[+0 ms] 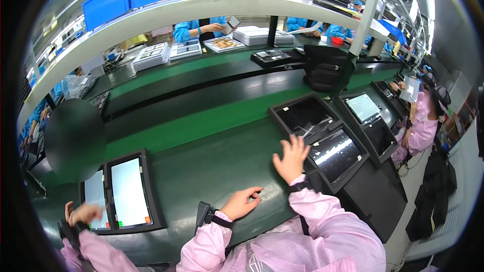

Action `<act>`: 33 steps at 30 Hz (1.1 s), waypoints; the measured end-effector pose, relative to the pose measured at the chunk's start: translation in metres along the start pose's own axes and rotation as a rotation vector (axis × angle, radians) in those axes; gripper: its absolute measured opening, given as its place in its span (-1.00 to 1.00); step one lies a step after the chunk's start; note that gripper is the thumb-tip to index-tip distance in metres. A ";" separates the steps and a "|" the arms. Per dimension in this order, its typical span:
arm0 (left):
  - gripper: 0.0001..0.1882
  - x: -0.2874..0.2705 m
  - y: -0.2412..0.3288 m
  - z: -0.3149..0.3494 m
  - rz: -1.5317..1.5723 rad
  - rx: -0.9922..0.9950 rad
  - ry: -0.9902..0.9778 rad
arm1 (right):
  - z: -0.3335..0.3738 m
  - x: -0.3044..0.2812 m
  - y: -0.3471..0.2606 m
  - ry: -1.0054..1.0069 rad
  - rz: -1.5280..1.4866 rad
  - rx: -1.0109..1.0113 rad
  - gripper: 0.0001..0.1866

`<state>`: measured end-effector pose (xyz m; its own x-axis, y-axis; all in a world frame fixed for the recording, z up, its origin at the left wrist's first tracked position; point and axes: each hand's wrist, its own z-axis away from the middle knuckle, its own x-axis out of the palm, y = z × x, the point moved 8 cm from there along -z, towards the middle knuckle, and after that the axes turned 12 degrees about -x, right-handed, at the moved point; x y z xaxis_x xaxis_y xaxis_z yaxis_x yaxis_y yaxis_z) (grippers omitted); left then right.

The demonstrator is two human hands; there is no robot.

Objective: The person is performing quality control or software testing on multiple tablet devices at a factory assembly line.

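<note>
My right hand point(292, 159) has its fingers spread and holds nothing. It hovers at the near left edge of a black foam tray with two dark glossy display panels, the far panel point(306, 116) and the near panel point(337, 155); I cannot tell whether the fingertips touch it. My left hand point(241, 204) is over the green work surface point(212, 163) in front of me. Its fingers are loosely bent, thumb and forefinger apart, with nothing between them. Both wrists wear black straps, and the left one carries a small black box.
At the left a co-worker's hands point(83, 215) are beside a black tray point(154, 196) with two pale panels. Another tray point(370, 126) lies at the right, near a seated person in pink. A black tray point(375, 196) sits by my right arm. A shelf point(212, 9) spans the back.
</note>
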<state>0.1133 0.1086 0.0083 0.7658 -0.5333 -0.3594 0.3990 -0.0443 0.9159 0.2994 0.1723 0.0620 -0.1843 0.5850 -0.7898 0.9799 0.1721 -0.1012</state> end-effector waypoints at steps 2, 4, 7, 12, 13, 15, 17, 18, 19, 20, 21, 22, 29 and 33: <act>-0.61 0.004 0.014 -0.003 -0.074 0.031 0.017 | 0.013 -0.010 0.038 0.013 0.144 0.101 -0.38; -0.59 0.008 0.017 -0.005 -0.164 0.122 0.094 | 0.020 -0.007 0.046 -0.020 0.073 0.046 -0.38; -0.60 0.004 0.011 -0.009 -0.081 -0.018 0.031 | 0.012 -0.003 0.034 -0.082 0.063 -0.042 -0.39; -0.59 -0.009 -0.016 -0.001 0.087 -0.081 0.084 | -0.008 -0.001 0.034 -0.213 0.162 0.102 -0.36; -0.60 -0.008 -0.018 -0.001 0.110 -0.046 0.080 | -0.010 0.003 0.035 -0.222 0.173 0.091 -0.36; -0.60 -0.013 -0.018 -0.001 0.148 -0.038 0.136 | -0.007 0.003 0.029 -0.275 0.299 0.005 -0.39; -0.61 -0.015 -0.006 -0.001 0.169 0.006 0.109 | -0.008 -0.006 0.025 -0.329 0.194 -0.008 -0.39; -0.61 -0.017 -0.005 0.000 0.181 -0.020 0.153 | -0.004 -0.007 0.019 -0.330 0.162 -0.037 -0.41; -0.63 -0.017 -0.002 0.000 0.199 -0.018 0.161 | 0.000 -0.008 0.013 -0.331 0.133 -0.062 -0.43; -0.64 -0.017 0.000 -0.001 0.211 -0.005 0.145 | 0.006 -0.017 0.000 -0.327 0.120 -0.093 -0.44; -0.64 -0.020 -0.001 0.002 0.212 -0.017 0.152 | 0.011 -0.023 -0.011 -0.325 0.081 -0.123 -0.46; -0.67 -0.029 -0.001 0.007 0.245 -0.007 0.222 | 0.016 -0.026 -0.026 -0.329 0.025 -0.176 -0.48; -0.72 -0.102 0.035 0.083 0.236 0.070 0.703 | 0.068 -0.048 -0.123 -0.247 -0.390 -0.731 -0.69; -0.50 -0.118 0.057 0.076 -0.335 -0.056 0.717 | 0.082 -0.063 -0.143 -0.179 -0.616 -0.992 -0.72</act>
<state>0.0074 0.1050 0.1168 0.7309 0.1762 -0.6594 0.6760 -0.0538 0.7349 0.1769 0.0460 0.0764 -0.5146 0.0820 -0.8535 0.2263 0.9731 -0.0429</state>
